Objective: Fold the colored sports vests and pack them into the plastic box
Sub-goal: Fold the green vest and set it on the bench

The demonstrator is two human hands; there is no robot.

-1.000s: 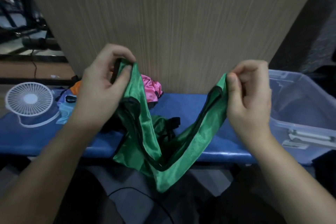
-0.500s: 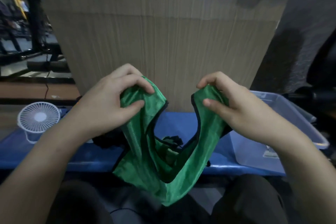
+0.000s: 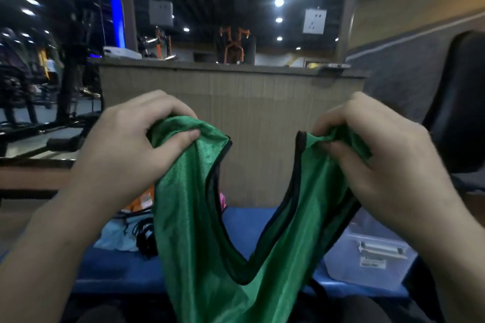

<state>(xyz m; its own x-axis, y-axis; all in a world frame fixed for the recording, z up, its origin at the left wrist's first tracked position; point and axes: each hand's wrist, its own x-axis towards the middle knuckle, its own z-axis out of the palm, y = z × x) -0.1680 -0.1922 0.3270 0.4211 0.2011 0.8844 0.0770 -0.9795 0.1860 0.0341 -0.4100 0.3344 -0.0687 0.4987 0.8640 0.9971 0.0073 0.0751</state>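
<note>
- Green vest: mesh, black trim, held up at centre frame, neckline forming a V, body hanging to the lower edge.
- Left hand: grip pinches the left shoulder strap.
- Right hand: grip pinches the right strap.
- Plastic box: lower right, on the blue surface.
- Other vests: heaped at lower left, behind the green one.

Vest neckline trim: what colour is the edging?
Black, bordering the green vest along its V-shaped neckline trim; the head view shows it clearly.
</note>
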